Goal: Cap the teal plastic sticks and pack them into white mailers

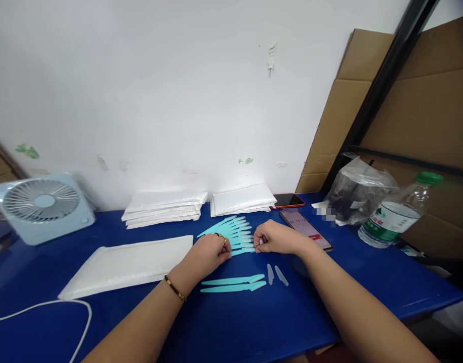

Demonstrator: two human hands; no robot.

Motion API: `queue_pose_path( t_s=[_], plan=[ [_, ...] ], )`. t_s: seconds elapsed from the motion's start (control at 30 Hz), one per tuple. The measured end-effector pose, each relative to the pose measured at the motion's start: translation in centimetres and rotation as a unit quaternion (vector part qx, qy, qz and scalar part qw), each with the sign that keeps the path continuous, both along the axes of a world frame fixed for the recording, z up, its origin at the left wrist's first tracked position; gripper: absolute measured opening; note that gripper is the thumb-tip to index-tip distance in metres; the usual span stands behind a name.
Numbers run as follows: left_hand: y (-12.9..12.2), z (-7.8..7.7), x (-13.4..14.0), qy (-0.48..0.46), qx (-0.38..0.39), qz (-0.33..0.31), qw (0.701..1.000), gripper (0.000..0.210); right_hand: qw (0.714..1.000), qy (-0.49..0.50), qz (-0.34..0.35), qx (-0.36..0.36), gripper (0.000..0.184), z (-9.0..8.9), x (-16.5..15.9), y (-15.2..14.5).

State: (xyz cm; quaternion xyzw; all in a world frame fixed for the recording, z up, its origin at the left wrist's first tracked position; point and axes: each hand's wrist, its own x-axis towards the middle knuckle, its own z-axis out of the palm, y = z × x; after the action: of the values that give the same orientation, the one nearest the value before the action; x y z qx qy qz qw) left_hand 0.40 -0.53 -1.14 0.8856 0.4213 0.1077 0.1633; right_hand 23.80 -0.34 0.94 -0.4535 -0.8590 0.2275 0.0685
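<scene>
Turquoise eyebrow razors [231, 229] lie fanned out on the blue table, with pale covers at their right ends. At the near edge of the fan, my left hand [212, 250] is closed in a pinch on the handle of one eyebrow razor [242, 251]. My right hand [267, 238] is also pinched, at that razor's blade end; a small pale bit shows between the fingers, perhaps a blade cover. Closer to me, two more razors [233, 287] lie side by side with bare blade ends. Two loose translucent blade covers [281, 276] rest to their right.
White padded envelopes [163, 206] are stacked by the wall, and a larger one [129, 264] lies at left. A fan [46, 206] and a white cable [88, 322] are further left. A lit phone [305, 228], a dark phone [290, 200] and a bottle [396, 217] stand or lie right.
</scene>
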Motion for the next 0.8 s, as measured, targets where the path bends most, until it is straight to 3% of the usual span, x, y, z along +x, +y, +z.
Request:
queue_pose_path(
  t_s=[0.2, 0.33, 0.47, 0.57, 0.7, 0.8],
  plan=[
    [0.0, -0.1, 0.2, -0.016, 0.007, -0.001, 1.000, 0.012, 0.999, 0.029, -0.001, 0.021, 0.013, 0.2, 0.0, 0.0],
    [-0.9, 1.1, -0.2, -0.068, -0.004, -0.006, 0.998, 0.021, 0.991, 0.059, 0.105, -0.050, 0.024, 1.6, 0.9, -0.7],
    [-1.6, 1.7, -0.3, -0.039, -0.102, -0.082, 0.991, 0.025, 0.980, 0.025, 0.170, -0.103, 0.026, 1.4, 1.1, -1.0],
    [-1.4, 1.4, -0.2, -0.009, -0.121, -0.092, 0.988, 0.019, 0.986, 0.003, 0.137, -0.090, 0.022, 0.7, 1.1, -0.6],
    [-1.0, 1.0, 0.0, 0.006, -0.015, -0.054, 0.998, 0.013, 0.995, -0.011, 0.045, -0.085, 0.022, 0.4, 1.9, 0.0],
    [-1.1, 1.0, 0.0, 0.021, 0.008, -0.055, 0.998, 0.012, 0.996, -0.006, 0.019, -0.089, 0.021, 0.5, 2.2, 0.1]
  ],
)
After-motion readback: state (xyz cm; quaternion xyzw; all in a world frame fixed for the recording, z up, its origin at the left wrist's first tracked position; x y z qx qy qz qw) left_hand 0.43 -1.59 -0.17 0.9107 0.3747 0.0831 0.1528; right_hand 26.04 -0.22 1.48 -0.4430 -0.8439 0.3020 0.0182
